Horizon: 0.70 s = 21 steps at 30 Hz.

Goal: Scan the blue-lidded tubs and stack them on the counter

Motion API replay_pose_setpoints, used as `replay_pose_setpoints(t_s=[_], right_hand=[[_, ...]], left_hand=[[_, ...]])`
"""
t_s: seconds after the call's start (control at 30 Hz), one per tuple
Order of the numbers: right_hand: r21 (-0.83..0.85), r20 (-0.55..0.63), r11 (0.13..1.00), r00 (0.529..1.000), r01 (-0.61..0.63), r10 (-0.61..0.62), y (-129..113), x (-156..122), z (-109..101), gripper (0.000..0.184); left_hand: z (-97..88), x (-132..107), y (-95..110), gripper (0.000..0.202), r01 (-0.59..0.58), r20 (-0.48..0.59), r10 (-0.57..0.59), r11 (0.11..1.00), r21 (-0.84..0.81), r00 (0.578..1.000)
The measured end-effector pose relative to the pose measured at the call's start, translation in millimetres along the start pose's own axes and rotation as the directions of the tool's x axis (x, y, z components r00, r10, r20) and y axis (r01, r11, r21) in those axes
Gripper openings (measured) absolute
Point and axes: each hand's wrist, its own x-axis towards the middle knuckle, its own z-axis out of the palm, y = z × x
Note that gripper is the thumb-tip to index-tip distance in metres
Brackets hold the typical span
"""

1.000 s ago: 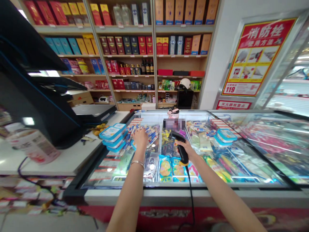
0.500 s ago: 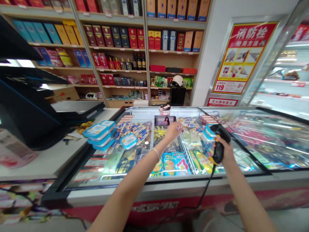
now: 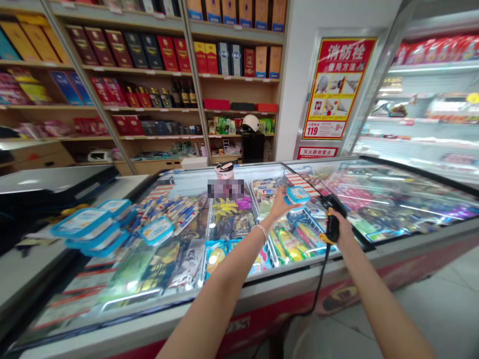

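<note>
Left hand spread at a lidded tub, right hand wrapped around a scanner

The blue-rimmed tub (image 3: 298, 194) rests on the glass top of the freezer (image 3: 279, 291), right of its middle, with a printed lid uppermost. The left hand (image 3: 282, 205) lies at its left and near sides, thumb and fingers spread wide with the tub's near-left corner between them; from my remote view I cannot tell whether the skin touches the rim, and I see nothing lifted. Just right of the tub, the right hand (image 3: 340, 228) is wrapped firmly around the grip of a black-and-yellow barcode scanner (image 3: 331, 220), whose cord (image 3: 321, 284) hangs down over the freezer's front. I judge the step in hand to be taking hold of the tub while the scanner is held near; the move calls for thumb and fingers to meet on the rim without pushing the tub along the glass.

Farther left, a single tub (image 3: 156, 230) lies on the glass, well apart from both hands, and a stack of similar tubs (image 3: 88, 224), somewhat blurred, stands near the freezer's left edge. Behind the hands stands a pink cup (image 3: 224, 171), and beyond the freezer rise shelves of boxed goods (image 3: 134, 50) and a red wall sign (image 3: 339, 87).
</note>
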Motion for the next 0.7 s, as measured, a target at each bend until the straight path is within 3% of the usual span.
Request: replay_pose_setpoints(t_s=[0.1,0.2,0.33,0.43,0.57,0.7], right_hand=[[0.013,0.014,1.0,1.0,-0.007,0.007,0.8,-2.7,3.0,0.03],[0.014,0.015,1.0,1.0,-0.007,0.007,0.4,-5.1,4.0,0.03],[-0.001,0.028,1.0,0.999,-0.024,0.024,-4.1,-8.5,1.2,0.03],[-0.018,0.053,0.999,0.998,-0.045,0.046,-7.1,-15.3,3.0,0.031],[-0.036,0.181,0.998,0.982,0.05,-0.043,-2.4,-38.1,24.0,0.038],[-0.12,0.431,0.976,0.895,0.183,-0.115,9.9,-79.8,64.8,0.048]], left_hand=[[8.0,5.1,1.9,0.114,-0.004,-0.004,0.004,1.0,0.008,1.0],[12.7,5.6,2.7,0.1,-0.011,-0.035,0.012,1.0,0.028,0.999],[2.7,-1.3,14.0,0.086,0.027,-0.079,-0.035,0.995,-0.099,0.996],[-29.5,-11.4,35.9,0.077,0.073,-0.045,-0.088,0.961,-0.267,0.995],[-98.8,-31.8,67.4,0.053,0.074,0.011,-0.075,0.946,-0.315,0.997],[-169.5,-60.9,79.0,0.048,0.073,0.035,-0.066,0.969,-0.236,0.997]])
